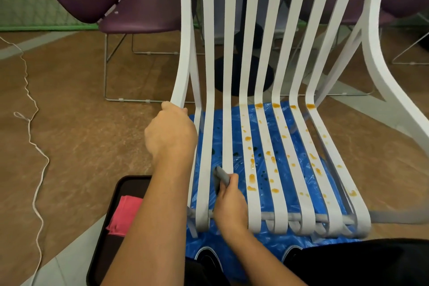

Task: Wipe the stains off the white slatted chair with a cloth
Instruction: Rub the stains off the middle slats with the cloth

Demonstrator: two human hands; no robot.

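The white slatted chair (232, 76) stands in front of me on a blue plastic sheet (267, 118). Orange stains (251, 177) dot the middle and right seat slats; the left slats look clean. My left hand (170, 132) grips the chair's left frame where back meets seat. My right hand (229, 204) holds a folded grey cloth (222, 175) and presses it on the third slat from the left, near the seat's front half.
A dark tray (102, 227) with a pink cloth (125, 215) lies on the floor at my left. Purple chairs (139, 4) and a black table base (243, 72) stand behind. A white cord (34, 146) trails over the brown floor. My shoes (209, 260) are below the seat.
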